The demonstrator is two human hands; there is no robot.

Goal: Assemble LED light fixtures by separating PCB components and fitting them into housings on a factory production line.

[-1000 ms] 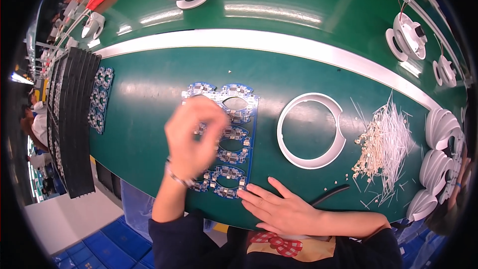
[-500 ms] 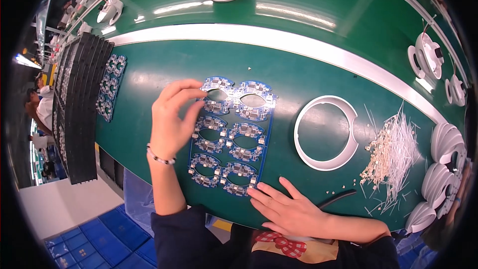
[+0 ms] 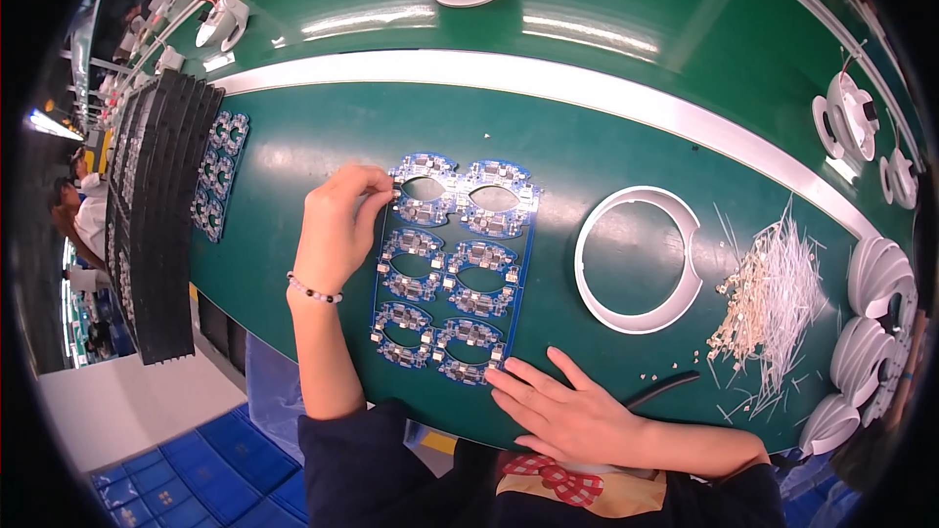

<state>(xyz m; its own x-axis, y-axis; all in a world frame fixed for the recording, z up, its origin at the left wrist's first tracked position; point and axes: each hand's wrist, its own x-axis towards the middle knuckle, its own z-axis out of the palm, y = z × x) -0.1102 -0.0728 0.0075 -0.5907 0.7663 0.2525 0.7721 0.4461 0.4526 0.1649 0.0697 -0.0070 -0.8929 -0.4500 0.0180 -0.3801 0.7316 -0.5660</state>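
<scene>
A blue circuit board panel (image 3: 476, 256), made up of several joined boards with oval openings, lies flat on the green table. My left hand (image 3: 340, 220), with a beaded bracelet at its wrist, is closed in a pinch at the panel's upper left edge. The exact spot between thumb and fingers is partly hidden. My right hand (image 3: 572, 409) rests flat with its fingers spread, the fingertips touching the panel's lower right corner. To the right of the panel stands a white plastic ring (image 3: 590, 288).
White thin strips with small beige connectors (image 3: 768, 308) form a pile at right, a black tube (image 3: 663, 388) nearby. Stacked black trays (image 3: 152, 225) and another blue board panel (image 3: 217, 181) are at left. White housings (image 3: 861, 362) line the right edge. A white rail (image 3: 469, 68) crosses behind.
My left thumb and fingers, apart before, have closed together at the panel's upper left edge. My right hand has stayed in place.
</scene>
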